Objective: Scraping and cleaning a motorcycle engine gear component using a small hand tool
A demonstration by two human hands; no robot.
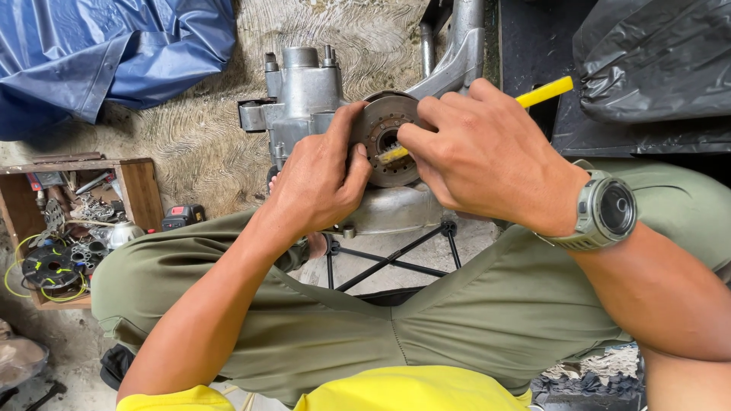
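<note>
- Head view, looking down over my olive-green trousers (457,320): I sit at a grey metal engine casing (304,99) resting on a black folding stand (396,259).
- My left hand (320,179) presses on the round, rust-brown drum (384,137) mounted on the casing, thumb and fingers closed on its left rim.
- My right hand (487,152) pinches a yellow-handled tool (544,91), fingers shut around its shaft, the tip set into the drum's centre hole (the tip itself is mostly hidden by my fingers).
- A grey wristwatch (605,211) sits on my right wrist.
- Well to the left stands a wooden box (141,190) of assorted small parts, with a blue tarpaulin (114,46) above it and a black plastic sheet (655,61) at upper right.
</note>
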